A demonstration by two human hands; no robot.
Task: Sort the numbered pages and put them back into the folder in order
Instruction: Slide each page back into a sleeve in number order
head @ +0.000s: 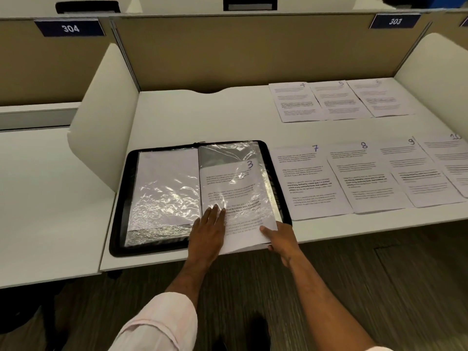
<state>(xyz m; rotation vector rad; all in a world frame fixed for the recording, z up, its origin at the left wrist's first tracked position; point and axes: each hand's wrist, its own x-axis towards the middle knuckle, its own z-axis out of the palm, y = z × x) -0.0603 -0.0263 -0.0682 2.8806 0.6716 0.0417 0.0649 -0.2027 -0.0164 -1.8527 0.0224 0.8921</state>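
Folder (122,198) lies open at the near edge of the desk (202,117), with page 3 (239,184) partway inside its right-hand plastic sleeve (225,154) — the bottom end sticks out. Left hand (206,231) presses flat on the sleeve, fingers straight; right hand (283,239) pinches the page's lower right corner. Loose pages (367,178) lie in two rows on the right — 4 to 6 behind, 7 to 10 in front.

white desk (228,117), open black folder (119,198), numbered pages (314,183)
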